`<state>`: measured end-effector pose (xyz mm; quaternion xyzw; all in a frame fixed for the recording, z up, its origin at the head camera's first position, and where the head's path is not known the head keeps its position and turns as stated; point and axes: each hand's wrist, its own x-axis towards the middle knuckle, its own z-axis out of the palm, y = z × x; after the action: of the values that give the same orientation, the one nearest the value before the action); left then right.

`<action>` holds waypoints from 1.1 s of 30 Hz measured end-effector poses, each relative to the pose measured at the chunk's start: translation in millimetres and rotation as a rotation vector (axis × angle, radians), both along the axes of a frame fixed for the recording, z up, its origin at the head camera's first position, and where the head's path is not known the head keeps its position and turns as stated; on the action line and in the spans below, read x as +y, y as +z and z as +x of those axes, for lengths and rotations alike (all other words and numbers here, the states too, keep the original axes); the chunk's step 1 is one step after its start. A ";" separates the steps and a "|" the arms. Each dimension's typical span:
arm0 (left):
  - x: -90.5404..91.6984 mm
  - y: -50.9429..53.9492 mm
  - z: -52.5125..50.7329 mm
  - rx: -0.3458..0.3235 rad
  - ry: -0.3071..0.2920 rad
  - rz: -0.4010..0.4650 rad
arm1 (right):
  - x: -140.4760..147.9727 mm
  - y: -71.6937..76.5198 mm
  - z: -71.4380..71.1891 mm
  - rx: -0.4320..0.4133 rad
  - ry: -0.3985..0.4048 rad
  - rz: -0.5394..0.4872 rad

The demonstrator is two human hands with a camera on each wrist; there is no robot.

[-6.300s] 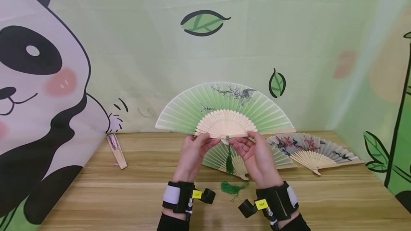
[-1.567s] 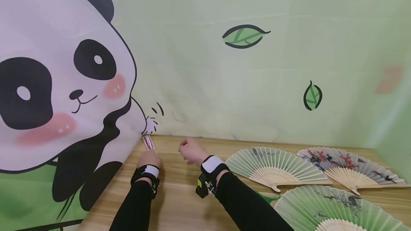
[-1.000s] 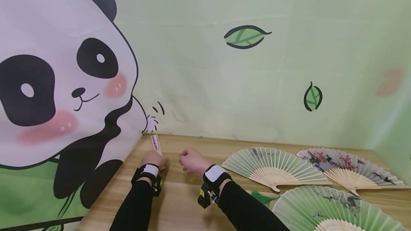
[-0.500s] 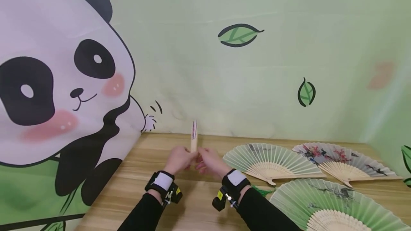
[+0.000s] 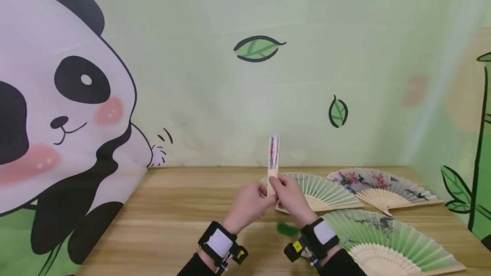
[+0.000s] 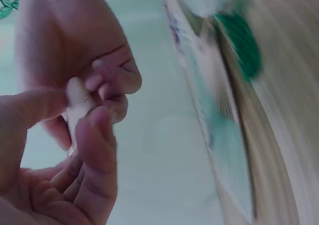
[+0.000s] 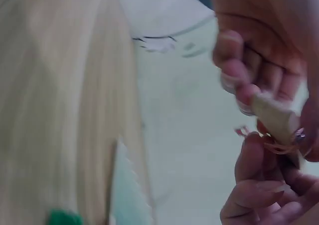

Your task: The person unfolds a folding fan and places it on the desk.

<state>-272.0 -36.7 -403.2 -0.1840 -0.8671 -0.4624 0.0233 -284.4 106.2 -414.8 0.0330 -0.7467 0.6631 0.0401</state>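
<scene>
A folded fan (image 5: 273, 152) with pale wooden ribs and a red-and-purple pattern stands upright above the table. Its lower end is pinched by both hands: the left hand (image 5: 247, 205) from the left, the right hand (image 5: 293, 197) from the right, thumbs toward me. In the left wrist view, the fan's wooden base (image 6: 79, 98) shows between the fingers. A thin pinkish cord (image 7: 276, 148) hangs by the base in the right wrist view. Behind the right hand lies a spread pale green fan (image 5: 326, 191), partly hidden.
A spread grey fan (image 5: 383, 182) with red blossoms lies at the back right. Nearer, a spread bright green fan (image 5: 391, 242) lies at the front right. A green tassel (image 5: 287, 228) rests on the wooden table (image 5: 172, 225). A printed cloth (image 5: 215, 110) hangs behind.
The bright green fan, held earlier, now lies on the table. The left hand picked up the folded fan at the back left and brought it rightward; the right hand joined in gripping it.
</scene>
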 end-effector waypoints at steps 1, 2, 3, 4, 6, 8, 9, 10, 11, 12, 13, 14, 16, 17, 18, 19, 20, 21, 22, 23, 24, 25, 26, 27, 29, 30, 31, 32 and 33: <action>5.0 0.5 2.5 -0.012 -0.023 0.014 | 7.3 1.3 2.7 -0.002 0.002 -0.009; 9.6 1.4 4.8 -0.031 -0.053 0.037 | 14.3 3.6 6.0 -0.007 0.005 -0.017; 13.8 2.5 6.8 -0.055 -0.084 0.064 | 21.1 6.4 9.0 -0.012 0.011 -0.032; 17.2 3.5 8.5 -0.079 -0.112 0.093 | 27.4 9.1 11.7 -0.017 0.020 -0.049; 23.2 5.4 10.2 -0.132 -0.164 0.165 | 39.8 15.5 16.9 -0.024 0.052 -0.072; 28.1 7.8 10.3 -0.192 -0.199 0.251 | 51.1 21.6 20.9 -0.034 0.102 -0.092; 30.4 9.1 9.6 -0.213 -0.208 0.296 | 56.5 25.2 22.8 -0.036 0.133 -0.099; 32.5 10.5 8.6 -0.232 -0.211 0.339 | 61.3 28.5 24.5 -0.039 0.162 -0.101; 34.6 11.6 7.3 -0.251 -0.217 0.383 | 65.3 31.3 25.9 -0.044 0.189 -0.104; 36.6 12.7 6.1 -0.266 -0.219 0.423 | 68.5 34.0 27.2 -0.051 0.216 -0.107; 38.8 13.6 4.8 -0.274 -0.220 0.457 | 71.0 36.4 28.2 -0.057 0.244 -0.112; 41.0 14.5 3.7 -0.273 -0.221 0.482 | 73.1 38.5 29.1 -0.060 0.270 -0.113; 45.7 16.0 1.6 -0.258 -0.213 0.519 | 75.8 41.4 30.5 -0.069 0.302 -0.112; 48.1 16.7 1.0 -0.247 -0.208 0.534 | 76.8 42.3 31.0 -0.074 0.312 -0.109; 50.3 17.3 0.7 -0.231 -0.200 0.543 | 78.0 43.4 31.6 -0.075 0.321 -0.099; 50.3 17.2 1.2 -0.214 -0.192 0.550 | 77.3 43.8 32.6 -0.077 0.330 -0.087; 50.2 17.2 2.0 -0.205 -0.187 0.556 | 77.1 44.0 33.6 -0.075 0.331 -0.071; 50.0 17.1 2.7 -0.196 -0.186 0.558 | 77.5 44.2 34.6 -0.070 0.328 -0.054; 49.7 16.8 3.4 -0.190 -0.191 0.558 | 78.1 44.5 35.5 -0.065 0.323 -0.039; 49.2 16.7 4.1 -0.187 -0.198 0.556 | 79.0 44.8 36.3 -0.057 0.317 -0.023; 48.7 16.3 4.5 -0.186 -0.207 0.555 | 80.0 45.2 37.2 -0.048 0.313 -0.010; 48.0 16.1 4.8 -0.187 -0.217 0.557 | 81.1 45.7 38.1 -0.041 0.311 0.000; 47.2 16.0 5.2 -0.186 -0.224 0.559 | 81.8 46.0 38.7 -0.035 0.308 0.004; 46.4 15.8 5.5 -0.185 -0.229 0.562 | 82.2 46.4 39.1 -0.030 0.303 0.008; 44.2 14.7 6.2 -0.189 -0.230 0.571 | 81.4 46.8 39.8 -0.026 0.298 0.006; 42.9 13.8 6.4 -0.195 -0.227 0.577 | 80.4 46.7 39.9 -0.025 0.296 0.006; 41.6 12.7 6.9 -0.203 -0.223 0.583 | 79.2 46.3 39.9 -0.026 0.293 0.003; 40.3 11.2 7.3 -0.211 -0.221 0.587 | 77.6 45.8 39.7 -0.028 0.287 0.000; 41.3 10.7 7.3 -0.222 -0.226 0.589 | 78.3 45.9 40.5 -0.029 0.276 -0.002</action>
<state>-264.6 4.6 -392.4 -0.2127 -0.6674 -0.7102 -0.0706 -243.9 184.5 -369.0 0.1257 -0.7348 0.6636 -0.0624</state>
